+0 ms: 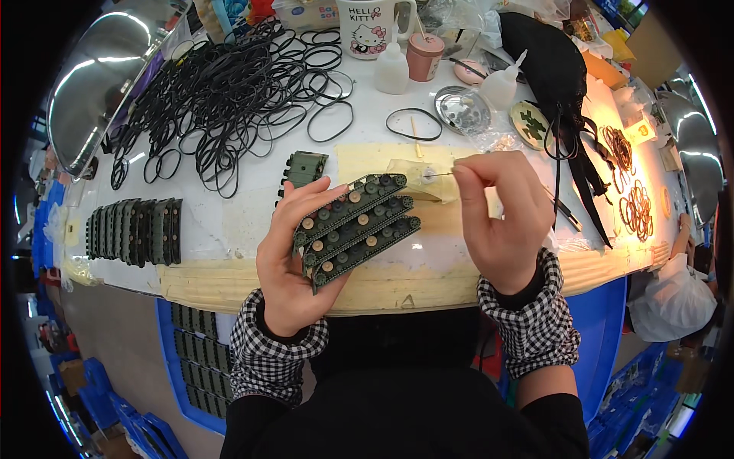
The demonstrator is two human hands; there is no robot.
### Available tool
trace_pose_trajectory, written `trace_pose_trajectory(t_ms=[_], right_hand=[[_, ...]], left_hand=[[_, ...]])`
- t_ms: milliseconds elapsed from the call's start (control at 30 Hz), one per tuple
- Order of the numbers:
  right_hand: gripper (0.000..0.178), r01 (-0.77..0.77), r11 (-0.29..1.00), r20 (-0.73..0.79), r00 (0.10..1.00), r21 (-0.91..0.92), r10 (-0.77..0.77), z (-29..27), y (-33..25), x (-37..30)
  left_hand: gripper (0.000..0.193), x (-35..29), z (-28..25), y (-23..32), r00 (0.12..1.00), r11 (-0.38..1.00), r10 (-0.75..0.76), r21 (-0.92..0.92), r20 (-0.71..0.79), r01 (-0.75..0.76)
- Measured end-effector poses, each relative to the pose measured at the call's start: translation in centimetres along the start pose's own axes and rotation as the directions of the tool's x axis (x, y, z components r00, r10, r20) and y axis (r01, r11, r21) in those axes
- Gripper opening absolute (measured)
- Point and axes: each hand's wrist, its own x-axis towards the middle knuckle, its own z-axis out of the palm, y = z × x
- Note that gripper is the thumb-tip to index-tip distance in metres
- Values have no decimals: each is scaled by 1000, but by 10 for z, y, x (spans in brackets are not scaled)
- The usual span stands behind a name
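My left hand [294,256] is closed round a stack of three dark green toy tank chassis pieces [358,223], tilted up to the right, with their tracks and small round wheels showing. Some of the wheels are pale tan. Thumb and forefinger of my right hand [506,210] pinch a thin needle-like pin [440,175]. Its tip points left, over a small clear bag or film on a yellow sheet [367,157], apart from the chassis stack. Just behind my left hand lies another green chassis piece [306,167].
A row of green chassis pieces [134,231] stands at the left. Behind it spreads a heap of black rubber bands [229,99]. White squeeze bottles [391,70], a mug [367,30] and a metal dish [462,109] stand at the back. A blue tray [172,344] sits below the padded table edge.
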Motion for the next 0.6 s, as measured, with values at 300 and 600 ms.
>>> trace_pose_trajectory(t_ms=[300,600], right_hand=[[12,-314,676,152,945,667,290,11,-14,-18],[12,-317,685,163,946,656,281,12,-12,-18]], left_hand=[[56,0,1,-1,1000,999,0,-45,-15,-1],[56,0,0,-1,1000,1000,6,-27,-3,-7]])
